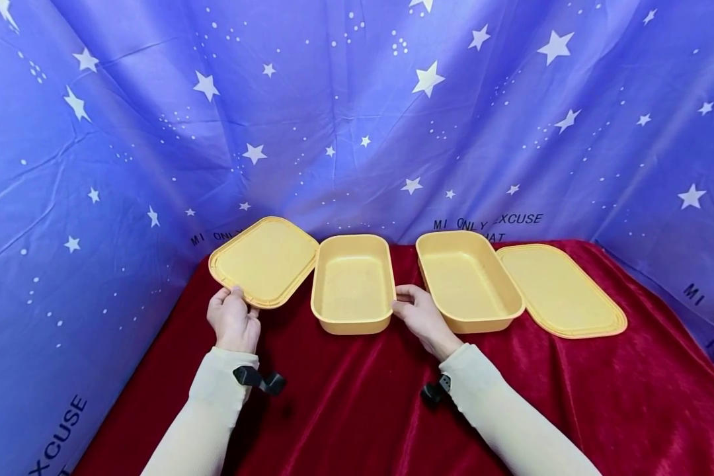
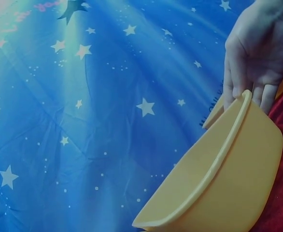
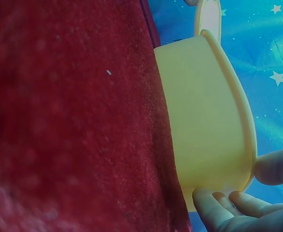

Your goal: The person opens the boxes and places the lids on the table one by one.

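Note:
My left hand (image 1: 234, 320) pinches a yellow rectangular lid (image 1: 268, 261) at its near corner, thumb on top. Held off the cloth, this lid has its right corner beside the left rim of a yellow plastic container (image 1: 357, 281). My right hand (image 1: 421, 318) grips that container at its right side; in the right wrist view the thumb (image 3: 276, 166) is at the rim and other fingers are against the wall. The left wrist view also shows the container (image 2: 228, 169) with my right hand (image 2: 260, 53) beyond it. Its inside holds nothing visible.
A second yellow container (image 1: 470, 277) stands just right of my right hand. Against its right side lies another yellow lid (image 1: 562, 287). Dark red velvet cloth (image 1: 345, 410) covers the table, and a blue star-printed curtain (image 1: 333, 99) hangs behind and at both sides.

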Action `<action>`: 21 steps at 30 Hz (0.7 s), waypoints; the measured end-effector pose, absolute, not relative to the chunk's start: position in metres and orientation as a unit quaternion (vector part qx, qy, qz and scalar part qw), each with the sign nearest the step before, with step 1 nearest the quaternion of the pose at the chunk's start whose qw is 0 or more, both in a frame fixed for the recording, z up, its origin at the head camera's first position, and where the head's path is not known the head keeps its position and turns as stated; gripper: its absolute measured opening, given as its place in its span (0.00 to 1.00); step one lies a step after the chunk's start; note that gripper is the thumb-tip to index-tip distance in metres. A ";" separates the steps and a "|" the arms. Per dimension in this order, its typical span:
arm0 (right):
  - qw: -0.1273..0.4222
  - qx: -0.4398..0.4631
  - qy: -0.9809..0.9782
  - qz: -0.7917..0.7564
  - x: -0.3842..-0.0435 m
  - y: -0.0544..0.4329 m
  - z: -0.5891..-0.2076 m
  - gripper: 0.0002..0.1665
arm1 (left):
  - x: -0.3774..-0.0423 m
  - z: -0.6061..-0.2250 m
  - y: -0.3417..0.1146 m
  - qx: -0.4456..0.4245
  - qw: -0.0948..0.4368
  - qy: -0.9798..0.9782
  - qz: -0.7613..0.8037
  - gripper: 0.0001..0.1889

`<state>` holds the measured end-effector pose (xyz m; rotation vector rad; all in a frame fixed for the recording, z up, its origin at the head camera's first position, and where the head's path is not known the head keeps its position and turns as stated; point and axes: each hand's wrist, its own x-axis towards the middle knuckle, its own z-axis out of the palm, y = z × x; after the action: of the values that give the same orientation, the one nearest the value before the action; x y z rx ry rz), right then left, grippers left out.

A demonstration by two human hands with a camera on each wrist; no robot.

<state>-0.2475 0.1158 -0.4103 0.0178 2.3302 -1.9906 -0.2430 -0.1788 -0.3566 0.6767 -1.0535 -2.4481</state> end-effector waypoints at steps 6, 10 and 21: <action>0.039 0.005 0.760 -0.649 -0.249 0.116 -0.411 0.24 | -0.242 -0.356 -0.178 0.239 0.194 -0.378 -0.873 0.06; 0.039 0.004 0.759 -0.650 -0.249 0.116 -0.411 0.24 | -0.242 -0.356 -0.178 0.240 0.198 -0.372 -0.874 0.09; 0.042 0.007 0.758 -0.651 -0.248 0.116 -0.409 0.25 | -0.243 -0.356 -0.178 0.247 0.197 -0.361 -0.877 0.09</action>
<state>-0.2480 0.1157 -0.4090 0.0211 2.3187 -1.9939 -0.2426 -0.1776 -0.3559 0.6922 -1.0104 -2.4555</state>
